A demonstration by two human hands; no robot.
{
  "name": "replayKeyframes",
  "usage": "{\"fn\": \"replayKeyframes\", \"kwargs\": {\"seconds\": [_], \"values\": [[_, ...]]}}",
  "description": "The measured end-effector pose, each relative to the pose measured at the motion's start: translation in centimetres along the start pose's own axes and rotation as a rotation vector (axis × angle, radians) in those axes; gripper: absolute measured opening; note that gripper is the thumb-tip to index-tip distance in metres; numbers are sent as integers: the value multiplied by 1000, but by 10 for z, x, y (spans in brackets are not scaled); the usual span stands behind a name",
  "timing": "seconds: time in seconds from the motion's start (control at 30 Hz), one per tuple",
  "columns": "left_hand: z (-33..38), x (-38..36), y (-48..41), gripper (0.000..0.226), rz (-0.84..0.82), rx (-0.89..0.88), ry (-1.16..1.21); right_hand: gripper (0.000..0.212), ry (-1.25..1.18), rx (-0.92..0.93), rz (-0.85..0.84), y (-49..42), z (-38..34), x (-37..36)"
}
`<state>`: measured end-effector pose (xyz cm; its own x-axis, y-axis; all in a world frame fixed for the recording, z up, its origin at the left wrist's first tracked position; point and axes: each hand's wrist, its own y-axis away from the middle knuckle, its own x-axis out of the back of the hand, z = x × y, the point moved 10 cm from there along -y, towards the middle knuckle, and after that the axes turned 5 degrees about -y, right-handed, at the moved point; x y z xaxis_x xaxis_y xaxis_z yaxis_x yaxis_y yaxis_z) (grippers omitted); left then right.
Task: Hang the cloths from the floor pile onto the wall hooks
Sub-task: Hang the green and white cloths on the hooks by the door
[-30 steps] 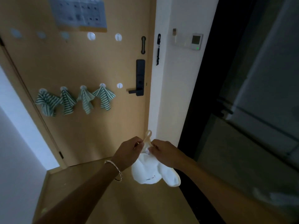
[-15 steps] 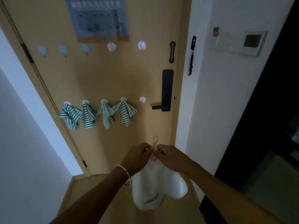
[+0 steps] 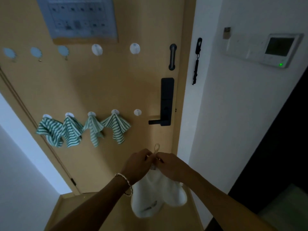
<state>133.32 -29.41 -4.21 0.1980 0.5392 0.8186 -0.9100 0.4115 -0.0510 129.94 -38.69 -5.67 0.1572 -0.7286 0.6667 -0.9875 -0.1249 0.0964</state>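
The left hand [image 3: 138, 165] and the right hand [image 3: 171, 167] meet low in front of the door [image 3: 100, 84]. Each pinches the base of a thin loop [image 3: 157, 147] between thumb and fingertips, so the loop stands up above the knuckles. The white cloth [image 3: 158, 195] hangs below the hands, near the viewer and well short of the hooks. The likely target is the free hook [image 3: 137, 112] at the right end of the lower row, just left of the door handle [image 3: 159, 122]. To hang it well, I would spread the loop wide with both pinches, since it looks limp and narrow and would probably close up. Then lift it up and a little left, slip it over the peg, and release only once the hook takes the weight. Going in from the left should avoid the handle. The cloth looks soft and plush, with rounded lobes and a small dark mark near its lower edge. Four striped cloths [image 3: 115, 127], green and white, look thinner and drape in pointed folds from the neighbouring hooks. The hooks are small round white discs on the smooth tan door.
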Motion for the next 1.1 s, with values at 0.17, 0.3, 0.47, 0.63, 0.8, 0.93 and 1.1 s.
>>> {"fn": "replayKeyframes", "kwargs": {"seconds": [0.17, 0.3, 0.47, 0.63, 0.8, 0.93, 1.1], "values": [[-12, -7, -60, 23, -2, 2, 76, 23, 47, -24, -2, -53, 15, 19], [-34, 0, -120, 25, 28, 1, 146, 27, 70, -48, 6, -112, 17, 37], [-87, 20, -190, 22, 68, 45, 218, 27, 52, -71, 0, -198, 14, 34], [-147, 12, -234, 19, 17, 89, 231, 30, 70, -130, -67, -261, 31, 4], [-182, -2, -265, 21, 28, 179, 337, 34, 108, -156, -94, -312, 34, -6], [-198, -8, -287, 22, 39, 241, 369, 32, 86, -198, -101, -341, 50, -11], [-205, -15, -306, 23, 28, 285, 358, 31, 88, -207, -118, -365, 64, -9]]}}
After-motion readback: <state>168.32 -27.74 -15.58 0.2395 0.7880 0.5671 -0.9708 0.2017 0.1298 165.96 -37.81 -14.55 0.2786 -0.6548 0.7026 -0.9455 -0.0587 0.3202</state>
